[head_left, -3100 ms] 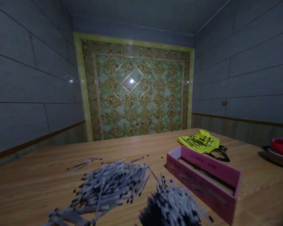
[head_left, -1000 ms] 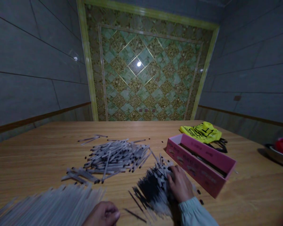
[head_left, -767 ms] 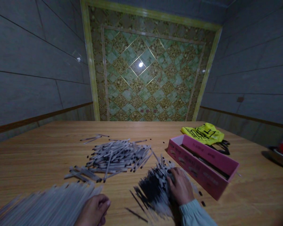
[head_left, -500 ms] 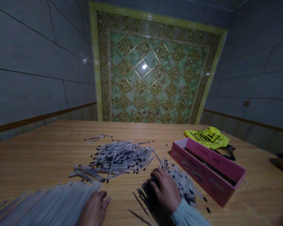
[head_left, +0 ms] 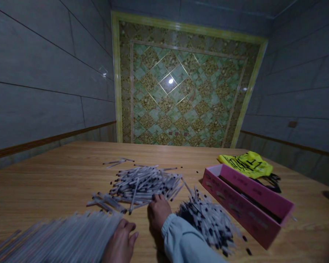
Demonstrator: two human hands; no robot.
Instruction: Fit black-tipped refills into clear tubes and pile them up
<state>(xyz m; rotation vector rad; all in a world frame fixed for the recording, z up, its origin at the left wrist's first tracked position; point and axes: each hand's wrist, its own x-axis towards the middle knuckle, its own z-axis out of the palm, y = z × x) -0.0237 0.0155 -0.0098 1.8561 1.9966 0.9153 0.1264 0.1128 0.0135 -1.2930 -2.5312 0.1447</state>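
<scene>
My left hand (head_left: 121, 241) rests at the right end of a row of long translucent sticks (head_left: 71, 237), its thumb and fingers apart. At the front edge of a loose pile of pale, dark-tipped sticks (head_left: 144, 182) is my right hand (head_left: 159, 211), fingers curled together and pointing down; what they hold, if anything, is hidden. Beside my right sleeve lies another heap of pale sticks with black ends (head_left: 208, 219). Several sticks (head_left: 106, 202) lie between the row and the middle pile.
An open pink box (head_left: 244, 204) with printed sides stands on the wooden table (head_left: 57, 175) at the right. Behind it is a yellow bag (head_left: 248, 163) with black lettering. Small black caps (head_left: 246, 244) lie near the box, and a few stray sticks (head_left: 119, 162) lie farther back.
My right hand has moved left, off the right-hand heap, to the front of the middle pile. My left hand stays by the row. The whole view has shifted slightly.
</scene>
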